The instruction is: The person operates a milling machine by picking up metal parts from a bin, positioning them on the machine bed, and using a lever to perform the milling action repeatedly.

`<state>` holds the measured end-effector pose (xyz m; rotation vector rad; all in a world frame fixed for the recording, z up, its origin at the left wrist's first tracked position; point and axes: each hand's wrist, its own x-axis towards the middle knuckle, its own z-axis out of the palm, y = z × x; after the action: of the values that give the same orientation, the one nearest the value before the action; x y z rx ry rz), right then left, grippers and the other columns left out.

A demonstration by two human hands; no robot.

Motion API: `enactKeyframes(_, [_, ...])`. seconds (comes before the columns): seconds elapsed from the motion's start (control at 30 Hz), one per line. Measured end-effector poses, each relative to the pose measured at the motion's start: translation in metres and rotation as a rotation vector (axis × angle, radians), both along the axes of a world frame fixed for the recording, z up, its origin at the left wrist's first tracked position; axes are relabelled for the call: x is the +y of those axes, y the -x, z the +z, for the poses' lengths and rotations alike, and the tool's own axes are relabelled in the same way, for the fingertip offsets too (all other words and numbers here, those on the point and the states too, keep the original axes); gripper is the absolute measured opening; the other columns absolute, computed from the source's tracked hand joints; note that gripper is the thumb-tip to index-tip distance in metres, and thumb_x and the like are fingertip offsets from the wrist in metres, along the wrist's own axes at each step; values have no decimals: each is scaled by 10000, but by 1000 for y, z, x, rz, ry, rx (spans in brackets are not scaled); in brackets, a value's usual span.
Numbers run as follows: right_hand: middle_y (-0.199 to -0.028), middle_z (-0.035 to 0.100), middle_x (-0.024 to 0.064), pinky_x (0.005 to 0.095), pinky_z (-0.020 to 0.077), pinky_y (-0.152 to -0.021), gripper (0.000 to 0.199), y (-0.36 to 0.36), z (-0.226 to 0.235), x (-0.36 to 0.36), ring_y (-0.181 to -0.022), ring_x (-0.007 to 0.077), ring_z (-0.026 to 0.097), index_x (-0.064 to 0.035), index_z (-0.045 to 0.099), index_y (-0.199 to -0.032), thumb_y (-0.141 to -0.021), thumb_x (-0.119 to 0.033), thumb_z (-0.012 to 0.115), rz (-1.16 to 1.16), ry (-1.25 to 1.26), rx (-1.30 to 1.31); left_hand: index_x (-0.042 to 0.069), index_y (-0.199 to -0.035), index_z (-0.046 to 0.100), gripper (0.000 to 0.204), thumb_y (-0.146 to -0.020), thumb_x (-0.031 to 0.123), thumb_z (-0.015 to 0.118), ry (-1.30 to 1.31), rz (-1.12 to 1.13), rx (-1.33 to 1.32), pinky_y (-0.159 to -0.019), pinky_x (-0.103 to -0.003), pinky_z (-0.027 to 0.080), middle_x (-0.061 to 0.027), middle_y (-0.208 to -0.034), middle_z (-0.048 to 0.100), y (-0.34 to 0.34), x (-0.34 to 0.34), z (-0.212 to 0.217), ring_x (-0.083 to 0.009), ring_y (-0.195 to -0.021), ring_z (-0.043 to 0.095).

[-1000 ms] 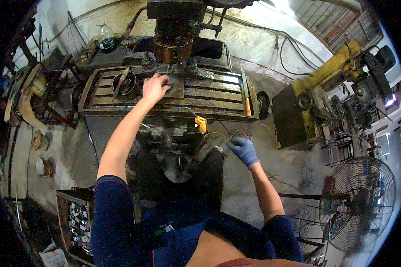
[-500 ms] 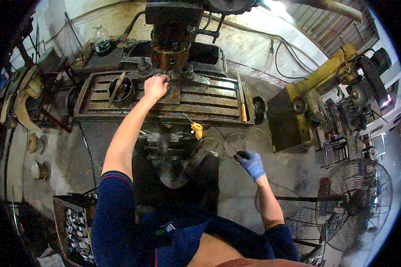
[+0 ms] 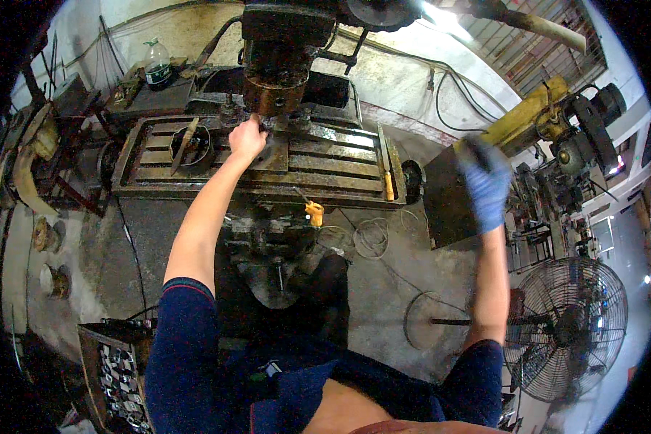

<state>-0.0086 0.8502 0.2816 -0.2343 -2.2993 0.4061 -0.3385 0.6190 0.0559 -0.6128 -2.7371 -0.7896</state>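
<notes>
My bare left hand (image 3: pixel 248 139) is closed just below the milling machine's spindle head (image 3: pixel 273 92), above the slotted worktable (image 3: pixel 325 182). Whatever its fingers hold is hidden. Out to the right, my right hand (image 3: pixel 486 184) wears a blue glove with dark fingertips. It is raised off the table, and motion smears its fingers. A yellow air gun (image 3: pixel 314 214) hangs at the table's front edge. On the table's left part stands a round dark pot (image 3: pixel 202 150) with a flat wooden strip (image 3: pixel 188 137) across it. A yellow-handled tool (image 3: pixel 389 186) lies at the right end.
A large fan (image 3: pixel 566 329) stands at the lower right. Behind my right hand is a yellow and dark machine (image 3: pixel 528 116). A thin coiled hose (image 3: pixel 371 237) lies on the floor. At lower left sits a box (image 3: pixel 98 347) of metal pieces. A plastic bottle (image 3: pixel 157 69) stands back left.
My right hand has swung up and outward to the right, away from the floor hose. My left hand stays by the spindle, slightly shifted. The whole view has moved a little.
</notes>
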Motion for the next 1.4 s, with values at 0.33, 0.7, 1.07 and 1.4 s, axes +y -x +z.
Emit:
enactKeyframes(0.33, [-1062, 560, 142, 395, 435, -867, 213, 36, 158, -15, -1002, 287, 536, -27, 557, -1004, -809, -110, 542, 349, -32, 587, 114, -1009, 616, 359, -681, 255, 655, -41, -39, -114, -705, -403, 485, -136, -847, 630, 4, 5, 8, -308, -810, 600])
enactKeyframes(0.7, [-914, 570, 122, 358, 364, -874, 229, 16, 26, -35, -913, 242, 533, -1, 535, -864, -836, -224, 492, 236, 210, 640, 19, -838, 637, 313, -651, 266, 682, -105, -7, -140, -712, -416, 479, -185, -823, 625, 15, -1, -3, -329, -807, 599])
enactKeyframes(1.07, [-954, 575, 119, 361, 445, -795, 170, 11, 34, -16, -911, 304, 560, -7, 582, -915, -826, -119, 490, 285, 102, 551, 60, -930, 653, 351, -653, 274, 676, -185, -27, -82, -732, -393, 475, -164, -865, 629, 11, -7, -3, -314, -833, 596])
enactKeyframes(1.4, [-896, 627, 99, 318, 411, -800, 262, 15, 40, -38, -829, 181, 549, 24, 608, -935, -796, -196, 578, 129, 122, 585, 7, -800, 648, 314, -652, 282, 684, -97, 19, -109, -662, -410, 480, -191, -777, 622, 12, -5, 0, -333, -764, 603])
